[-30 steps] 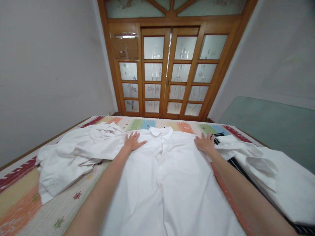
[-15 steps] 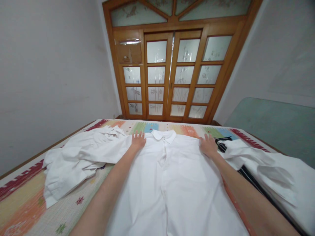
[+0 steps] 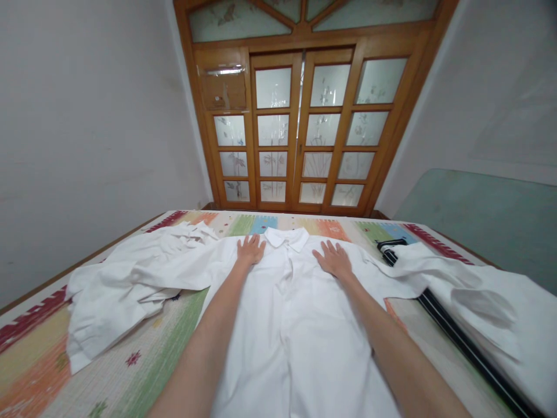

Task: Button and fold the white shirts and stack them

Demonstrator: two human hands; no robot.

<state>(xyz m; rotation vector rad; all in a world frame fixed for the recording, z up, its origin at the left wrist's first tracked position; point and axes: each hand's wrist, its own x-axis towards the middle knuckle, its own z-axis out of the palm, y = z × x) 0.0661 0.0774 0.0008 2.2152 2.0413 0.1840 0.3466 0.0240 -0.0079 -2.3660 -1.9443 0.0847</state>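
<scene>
Now resting the left hand (image 3: pixel 251 249) palm-down on a white collared shirt (image 3: pixel 322 325), high on the shoulder and just beside the collar (image 3: pixel 286 238). Matching that with the right hand (image 3: pixel 334 259) on the opposite upper front, near the collar too. Spreading the fingers fairly wide on both hands, flat against the fabric. Reaching 2 forearms (image 3: pixel 209 342) up over the shirt from the near side.

Lying front up, with collar toward the wooden doors (image 3: pixel 294 133), buttoned strip creased down the middle, and lower part running past the bottom of view. To the left, stretching into crumpled white fabric (image 3: pixel 104 290); hard to tell sleeve from pile. To the right, meeting another white garment (image 3: pixel 531 325), with black cloth with white stripes (image 3: pixel 474 360) showing along its edge. Underneath everything, a multicoloured patterned cover (image 3: pixel 117 342). Beyond its far right side, a pale green panel (image 3: pixel 483 200) against the wall.
</scene>
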